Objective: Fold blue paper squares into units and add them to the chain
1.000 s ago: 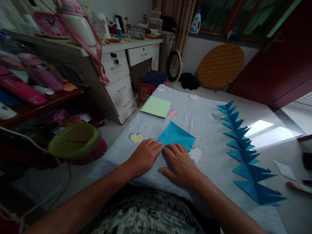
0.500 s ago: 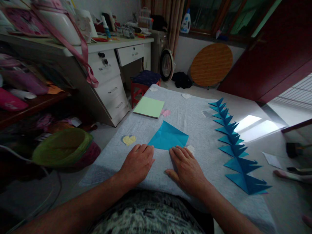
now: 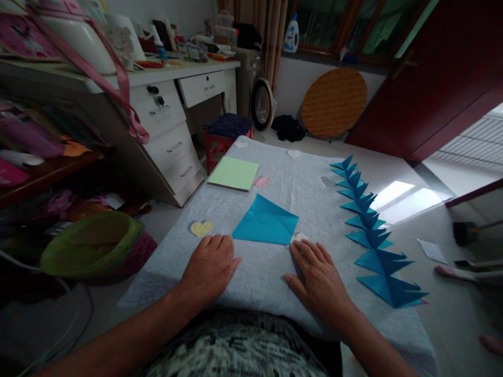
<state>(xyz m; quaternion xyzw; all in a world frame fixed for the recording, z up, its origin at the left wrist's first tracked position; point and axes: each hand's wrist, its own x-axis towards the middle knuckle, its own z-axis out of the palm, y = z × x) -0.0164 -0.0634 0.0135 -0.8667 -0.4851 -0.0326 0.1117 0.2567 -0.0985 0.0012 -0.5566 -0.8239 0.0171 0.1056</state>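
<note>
A folded blue paper triangle (image 3: 266, 226) lies flat on the grey-white quilted cloth (image 3: 298, 183) in front of me. My left hand (image 3: 208, 268) rests palm down on the cloth just below the triangle's left corner, fingers loosely together, holding nothing. My right hand (image 3: 320, 281) lies flat with fingers spread, just below the triangle's right corner, also holding nothing. Neither hand touches the paper. A row of several folded blue pointed pieces (image 3: 369, 238) runs along the cloth's right side.
A stack of light green paper (image 3: 233, 173) sits at the cloth's far left. A white desk with drawers (image 3: 173, 125) and a red stool (image 3: 220, 141) stand to the left, a green-lined bin (image 3: 92, 243) on the floor. A round wooden tabletop (image 3: 334, 102) leans against the far wall.
Both hands have slid back toward me and apart, off the blue triangle they were pressing. The paper now lies free on the cloth.
</note>
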